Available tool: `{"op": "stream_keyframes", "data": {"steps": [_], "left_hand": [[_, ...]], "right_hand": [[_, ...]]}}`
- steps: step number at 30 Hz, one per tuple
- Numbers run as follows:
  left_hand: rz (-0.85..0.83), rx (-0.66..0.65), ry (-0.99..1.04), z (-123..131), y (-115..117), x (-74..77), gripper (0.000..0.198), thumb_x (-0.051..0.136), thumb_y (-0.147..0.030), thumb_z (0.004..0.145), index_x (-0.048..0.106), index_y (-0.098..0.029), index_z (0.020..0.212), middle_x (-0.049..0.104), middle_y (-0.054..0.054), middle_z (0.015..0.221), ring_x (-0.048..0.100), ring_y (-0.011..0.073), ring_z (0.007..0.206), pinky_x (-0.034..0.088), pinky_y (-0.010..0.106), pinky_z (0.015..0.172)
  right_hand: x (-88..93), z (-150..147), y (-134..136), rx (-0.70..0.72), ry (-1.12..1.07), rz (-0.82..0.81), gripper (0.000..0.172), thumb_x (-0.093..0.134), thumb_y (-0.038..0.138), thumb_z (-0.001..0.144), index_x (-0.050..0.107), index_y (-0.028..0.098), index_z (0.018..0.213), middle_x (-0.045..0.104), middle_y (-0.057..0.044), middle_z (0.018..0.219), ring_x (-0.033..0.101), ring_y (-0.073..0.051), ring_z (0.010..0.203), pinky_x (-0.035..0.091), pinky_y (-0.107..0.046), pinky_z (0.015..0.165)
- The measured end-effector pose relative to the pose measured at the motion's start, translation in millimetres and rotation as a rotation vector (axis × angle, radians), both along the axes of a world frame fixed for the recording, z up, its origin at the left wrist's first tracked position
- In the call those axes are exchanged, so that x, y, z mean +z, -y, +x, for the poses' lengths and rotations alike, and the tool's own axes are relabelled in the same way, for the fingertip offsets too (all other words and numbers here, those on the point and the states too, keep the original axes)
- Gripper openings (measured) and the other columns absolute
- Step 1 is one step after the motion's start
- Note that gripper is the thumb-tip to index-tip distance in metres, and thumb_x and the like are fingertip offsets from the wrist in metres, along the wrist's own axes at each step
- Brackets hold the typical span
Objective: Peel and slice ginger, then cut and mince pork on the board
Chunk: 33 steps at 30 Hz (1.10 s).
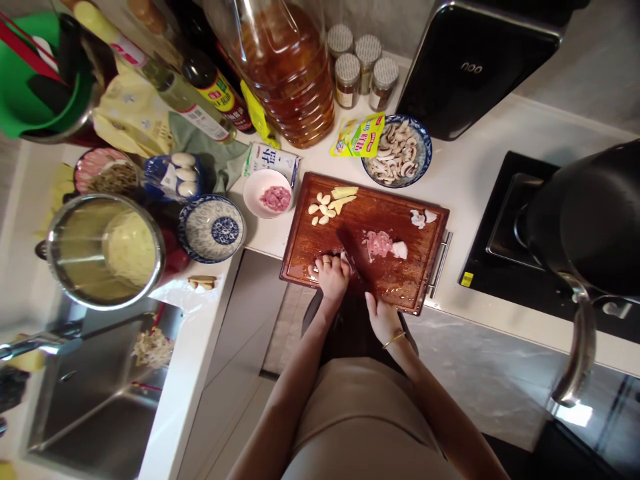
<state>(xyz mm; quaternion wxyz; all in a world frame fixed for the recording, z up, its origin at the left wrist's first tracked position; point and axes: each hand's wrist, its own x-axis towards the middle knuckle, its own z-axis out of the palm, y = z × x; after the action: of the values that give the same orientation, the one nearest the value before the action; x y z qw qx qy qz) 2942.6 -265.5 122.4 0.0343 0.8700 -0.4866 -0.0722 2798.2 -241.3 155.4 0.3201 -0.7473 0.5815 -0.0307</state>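
Observation:
A reddish-brown wooden cutting board (pixel 320 193) lies at the counter's front edge. My right hand (pixel 384 319) is closed round the handle of a dark-bladed kitchen knife (pixel 351 252), its blade slanting up and left across the board. Close to the blade's left side, my left hand (pixel 334 275) has its fingers curled over a pale piece of meat (pixel 313 270), mostly hidden under them. Right of the blade sit cut pink meat (pixel 379 244) and a whitish lump (pixel 399 250). Garlic cloves (pixel 323 209) and ginger slices (pixel 343 196) rest at the board's upper left, white scraps (pixel 423 218) at upper right.
Behind the board stand a bowl of sliced mushrooms (pixel 395 163), a small bowl of meat (pixel 260 207) and a large oil jug (pixel 287 73). A patterned bowl (pixel 187 230), steel pot (pixel 155 227) and sink (pixel 95 407) are left. A black pan (pixel 595 220) sits on the cooktop, right.

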Motion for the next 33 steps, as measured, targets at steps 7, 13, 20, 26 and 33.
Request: {"op": "stream_keyframes", "data": {"steps": [7,13,20,26,33], "left_hand": [[0.090,-0.019,0.022,2.1,-1.1,0.6,0.026,0.040,-0.029,0.079,0.062,-0.018,0.091,0.057,0.011,0.100,0.044,0.0283,0.098,0.022,0.050,0.093],[0.047,-0.044,0.020,1.7,-1.3,-0.7,0.026,0.039,-0.030,0.080,0.062,-0.018,0.085,0.058,0.011,0.096,0.044,0.0273,0.096,0.023,0.049,0.092],[-0.011,-0.046,0.029,3.8,-2.4,4.4,0.028,0.035,-0.030,0.084,0.061,-0.019,0.079,0.057,0.008,0.091,0.045,0.0250,0.093,0.024,0.047,0.091],[-0.008,-0.036,0.025,5.2,-4.1,6.5,0.028,0.036,-0.030,0.084,0.061,-0.019,0.081,0.056,0.009,0.094,0.044,0.0255,0.094,0.023,0.048,0.091],[-0.020,-0.038,0.025,4.0,-5.0,6.6,0.031,0.032,-0.032,0.086,0.060,-0.018,0.083,0.056,0.010,0.095,0.044,0.0253,0.094,0.023,0.048,0.091]], "right_hand": [[-0.6,23.5,-0.2,0.090,-0.292,0.085,0.049,0.023,0.045,0.092,0.059,0.011,0.091,0.064,-0.012,0.071,0.062,-0.019,0.063,0.040,-0.026,0.056],[0.2,4.1,4.0,0.069,-0.321,0.089,0.051,0.023,0.047,0.091,0.060,0.012,0.088,0.065,-0.013,0.072,0.061,-0.020,0.062,0.038,-0.026,0.054],[-18.4,-28.1,52.2,-0.124,0.300,0.501,0.055,0.022,0.060,0.086,0.044,0.020,0.055,0.045,0.003,0.042,0.045,-0.009,0.037,0.031,-0.021,0.040],[-32.0,-50.4,83.0,-0.489,0.704,0.974,0.055,0.029,0.073,0.074,0.037,0.021,0.058,0.027,0.010,0.036,0.022,-0.005,0.024,0.018,-0.019,0.026],[-34.2,-46.5,81.5,-0.614,0.976,1.068,0.054,0.033,0.074,0.073,0.039,0.021,0.061,0.030,0.010,0.040,0.022,-0.004,0.027,0.019,-0.016,0.026]]}}
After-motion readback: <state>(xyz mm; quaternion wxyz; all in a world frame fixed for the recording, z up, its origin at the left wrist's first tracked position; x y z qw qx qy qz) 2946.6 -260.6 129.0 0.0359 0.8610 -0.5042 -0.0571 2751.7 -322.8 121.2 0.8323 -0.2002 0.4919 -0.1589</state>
